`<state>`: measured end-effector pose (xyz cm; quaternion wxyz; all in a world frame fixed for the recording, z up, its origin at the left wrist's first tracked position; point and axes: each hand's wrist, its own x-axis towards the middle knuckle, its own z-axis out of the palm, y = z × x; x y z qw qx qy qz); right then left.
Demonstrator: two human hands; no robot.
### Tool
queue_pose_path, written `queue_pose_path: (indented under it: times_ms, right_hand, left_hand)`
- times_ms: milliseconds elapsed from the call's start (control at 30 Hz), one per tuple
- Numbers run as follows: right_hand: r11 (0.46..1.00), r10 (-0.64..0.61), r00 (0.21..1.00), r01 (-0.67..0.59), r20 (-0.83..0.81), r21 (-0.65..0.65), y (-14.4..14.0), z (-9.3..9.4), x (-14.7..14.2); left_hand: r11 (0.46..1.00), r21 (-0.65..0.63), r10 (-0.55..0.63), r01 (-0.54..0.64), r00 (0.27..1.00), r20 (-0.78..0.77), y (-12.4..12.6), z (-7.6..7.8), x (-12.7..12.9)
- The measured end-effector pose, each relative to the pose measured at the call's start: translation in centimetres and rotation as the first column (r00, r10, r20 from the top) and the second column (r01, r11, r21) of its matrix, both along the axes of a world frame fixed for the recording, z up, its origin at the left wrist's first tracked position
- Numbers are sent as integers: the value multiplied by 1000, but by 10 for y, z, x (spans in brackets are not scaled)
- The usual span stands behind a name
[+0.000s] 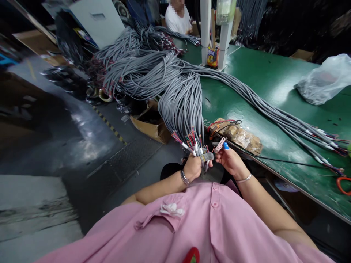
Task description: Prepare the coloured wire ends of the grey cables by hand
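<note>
My left hand (193, 167) is closed round the ends of several grey cables, and a grey finger cover with a yellow band (207, 157) sits on its thumb side. Thin coloured wires (192, 137) fan out above that fist from white-wrapped cable ends (195, 149). Close by on the right, my right hand (231, 161) pinches a small pale pink slotted tool (219, 145) beside the wire tips. Blue wrapping (225, 145) covers one of its fingertips. The held cables run up into a large grey cable bundle (182, 100) hanging over the table edge.
On the green table (263, 76) lie a long row of cables (255, 96), a taped wooden block (238, 135), a plastic bag (323, 80) and orange-handled scissors (344, 185). A cardboard box (150, 126) stands below. A person in white (178, 18) sits beyond the table.
</note>
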<state>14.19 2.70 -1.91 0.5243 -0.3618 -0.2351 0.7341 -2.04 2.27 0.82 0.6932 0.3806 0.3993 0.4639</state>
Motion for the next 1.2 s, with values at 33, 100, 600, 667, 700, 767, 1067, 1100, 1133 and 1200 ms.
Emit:
queue_pose_path:
  times_ms: [33, 100, 600, 667, 700, 767, 1067, 1100, 1133, 1200]
  right_hand:
    - [998, -39, 998, 35, 59, 53, 1, 1, -1]
    - [976, -183, 966, 156, 184, 152, 3, 0, -2]
    - [949, -314, 939, 314, -139, -23, 20, -4, -14]
    - [950, -312, 941, 312, -132, -24, 19, -5, -14]
    - [954, -299, 945, 297, -132, -31, 18, -5, -13]
    - [971, -241, 960, 236, -140, -45, 16, -5, -11]
    - [998, -64, 982, 62, -180, -18, 2, 5, -6]
    - [996, -94, 983, 93, -158, -10, 2, 6, -7]
    - [992, -122, 983, 123, -138, -6, 2, 7, -7]
    - [988, -153, 982, 152, -115, -17, 3, 7, -8]
  left_hand:
    - [1000, 4, -8, 8, 1000, -8, 1, 0, 2]
    - [1000, 2, -15, 15, 1000, -26, 4, 1, 5]
    - [998, 5, -62, 63, 992, -109, 4, -8, 9]
    - [998, 0, -60, 61, 992, -107, 4, -10, 8]
    - [998, 2, -58, 58, 993, -104, 4, -10, 8]
    - [999, 14, -46, 48, 994, -95, 3, -9, 6]
    - [1000, 12, 13, -12, 999, -48, -8, -2, 1]
    - [999, 2, 33, -33, 998, -48, -8, -1, 2]
    - [999, -9, 51, -51, 997, -51, -8, -1, 3]
    - [997, -24, 75, -76, 996, -57, -7, 0, 6]
